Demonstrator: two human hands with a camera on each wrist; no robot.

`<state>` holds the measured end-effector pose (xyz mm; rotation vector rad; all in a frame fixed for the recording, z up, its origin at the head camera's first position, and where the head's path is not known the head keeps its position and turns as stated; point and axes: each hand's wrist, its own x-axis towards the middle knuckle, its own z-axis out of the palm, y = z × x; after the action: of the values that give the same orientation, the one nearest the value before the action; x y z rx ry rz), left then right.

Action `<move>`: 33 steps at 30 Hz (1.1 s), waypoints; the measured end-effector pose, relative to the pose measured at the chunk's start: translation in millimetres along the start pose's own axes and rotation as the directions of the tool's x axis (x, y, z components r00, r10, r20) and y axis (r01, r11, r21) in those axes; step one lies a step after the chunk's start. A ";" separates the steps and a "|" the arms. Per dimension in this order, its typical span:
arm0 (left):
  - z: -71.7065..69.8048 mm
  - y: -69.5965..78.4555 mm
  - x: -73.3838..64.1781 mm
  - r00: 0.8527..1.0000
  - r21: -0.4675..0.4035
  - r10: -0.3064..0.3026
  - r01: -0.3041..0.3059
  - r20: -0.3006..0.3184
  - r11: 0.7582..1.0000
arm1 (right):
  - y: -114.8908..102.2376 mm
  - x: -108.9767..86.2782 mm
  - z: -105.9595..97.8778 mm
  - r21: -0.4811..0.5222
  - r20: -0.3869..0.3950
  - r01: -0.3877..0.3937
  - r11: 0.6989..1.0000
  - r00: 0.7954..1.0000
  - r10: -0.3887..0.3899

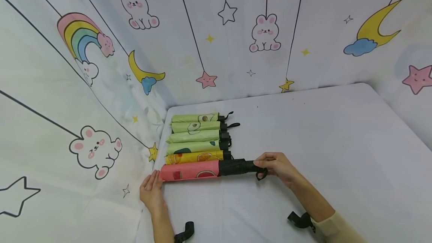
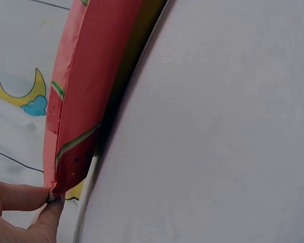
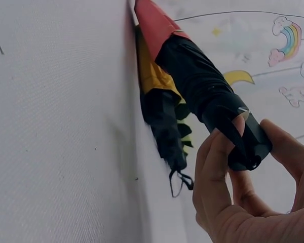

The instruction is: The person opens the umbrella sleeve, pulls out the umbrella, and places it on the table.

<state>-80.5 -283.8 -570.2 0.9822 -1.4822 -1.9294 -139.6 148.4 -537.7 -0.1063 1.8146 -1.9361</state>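
A folding umbrella [image 1: 236,167] lies crosswise near the table's left side, its black part sticking out of a red sleeve [image 1: 189,170] with watermelon slices on it. At the sleeve's far left tip my left hand [image 1: 152,193] pinches the fabric between thumb and finger, as the left wrist view shows up close. My right hand [image 1: 277,166] holds the black handle [image 3: 251,142] at the other end, thumb on one side and fingers on the other. A black strap loop hangs from that handle. In the right wrist view the umbrella is raised off the table there.
Just behind lies a yellow umbrella [image 1: 195,157] with orange slices. Several green umbrellas [image 1: 194,136] line up beyond it, black handles pointing right. The white table [image 1: 320,141] meets a cloth backdrop [image 1: 236,55] printed with rabbits, stars and moons at its back and left.
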 end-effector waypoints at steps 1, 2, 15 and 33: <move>0.5 0.0 -0.1 1.000 0.000 0.001 -0.001 0.000 1.000 | 0.2 -0.6 -0.5 -0.003 -0.002 0.001 1.000 1.000 -0.001; 0.8 0.0 -0.4 1.000 0.001 0.003 -0.003 0.000 1.000 | 0.3 -1.3 -1.0 -0.007 -0.002 0.002 1.000 1.000 -0.002; 0.3 0.8 0.5 1.000 0.002 0.011 -0.011 0.006 1.000 | -1.1 -11.0 -12.7 -0.010 -0.023 0.016 1.000 1.000 -0.017; 0.6 0.8 0.0 1.000 0.012 0.017 -0.017 -0.002 1.000 | 2.4 -18.5 -24.8 -0.008 -0.025 0.022 1.000 0.999 -0.022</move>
<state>-81.0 -283.6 -569.3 0.9741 -1.4975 -1.9090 -131.9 178.5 -538.0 -0.1054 1.8453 -1.9538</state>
